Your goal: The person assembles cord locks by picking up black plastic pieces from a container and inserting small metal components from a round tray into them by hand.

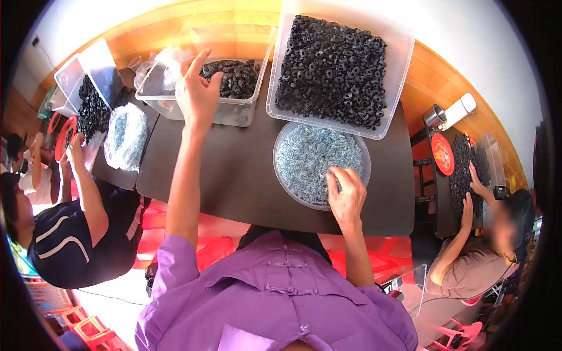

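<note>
My left hand [198, 96] is raised at the front of a clear plastic bin [234, 117], thumb and fingers apart, with nothing visible between them. Behind it in that bin lie black plastic parts [239, 79] and some clear plastic bags [170, 61]. My right hand [349, 198] reaches over the near right side of a round clear tub [280, 175]. Its thumb and fingertips are pinched together at the small silvery, spring-like pieces [310, 152] in the tub. What the fingertips hold is too small to make out.
Behind the tub, a large translucent bin [401, 76] of small black parts overhangs its far rim. A plastic bag [126, 137] of pale pieces lies left on the dark table [234, 169]. Co-workers sit left [88, 234] and right [474, 263], beside black parts and red trays.
</note>
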Tool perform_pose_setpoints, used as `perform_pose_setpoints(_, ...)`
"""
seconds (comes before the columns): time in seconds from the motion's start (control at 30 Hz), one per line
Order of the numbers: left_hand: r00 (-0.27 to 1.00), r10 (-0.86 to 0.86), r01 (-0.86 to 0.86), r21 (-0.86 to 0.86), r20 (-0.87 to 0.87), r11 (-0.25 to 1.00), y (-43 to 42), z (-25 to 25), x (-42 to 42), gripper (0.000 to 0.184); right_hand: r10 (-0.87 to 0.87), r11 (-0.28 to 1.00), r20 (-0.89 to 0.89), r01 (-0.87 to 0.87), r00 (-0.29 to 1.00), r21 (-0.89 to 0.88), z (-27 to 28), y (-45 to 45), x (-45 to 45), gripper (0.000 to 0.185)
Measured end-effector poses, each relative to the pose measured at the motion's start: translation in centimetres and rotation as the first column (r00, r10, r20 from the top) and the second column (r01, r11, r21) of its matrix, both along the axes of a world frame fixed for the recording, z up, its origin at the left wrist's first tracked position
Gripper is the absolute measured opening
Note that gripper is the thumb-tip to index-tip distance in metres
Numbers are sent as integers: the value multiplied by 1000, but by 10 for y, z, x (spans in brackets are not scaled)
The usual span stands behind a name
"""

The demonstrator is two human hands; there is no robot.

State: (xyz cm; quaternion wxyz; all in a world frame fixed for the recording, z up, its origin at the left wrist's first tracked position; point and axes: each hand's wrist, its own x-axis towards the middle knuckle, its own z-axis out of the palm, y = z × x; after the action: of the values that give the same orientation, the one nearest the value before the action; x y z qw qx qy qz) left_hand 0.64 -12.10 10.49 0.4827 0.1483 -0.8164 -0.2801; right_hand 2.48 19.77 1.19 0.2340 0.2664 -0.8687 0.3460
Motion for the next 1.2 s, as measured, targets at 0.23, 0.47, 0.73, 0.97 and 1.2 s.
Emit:
perform_pose_setpoints(0.23, 878, -364, 422, -143, 311, 895, 80, -34, -18, 12, -5, 999, 62, 7, 998, -42, -3, 7, 1, 14)
perform_pose_setpoints(0.47, 806, -129, 403, -377, 578, 834, 89, -65, -55, 9, -10, 997, 70, 15, 997, -75, -4, 14, 3, 12)
perform_pose_setpoints(0.73, 829, -102, 383, -423, 550, 821, 87, -69, -53, 6, -2, 1000, 68, 2, 998, 10, 0, 10, -24, 16)
perform_pose_setpoints(0.97, 791, -431, 486, -20, 433, 873, 80, -69, -31, 22, 90, 993, 216, -103, 972, 51, -12, 10, -55, 9)
perform_pose_setpoints(1.2, 436, -854, 426, 901, -284, -83, 104, -75, 23, 19, 382, 838, 563, -16, 733, -546, -12, 12, -57, 9)
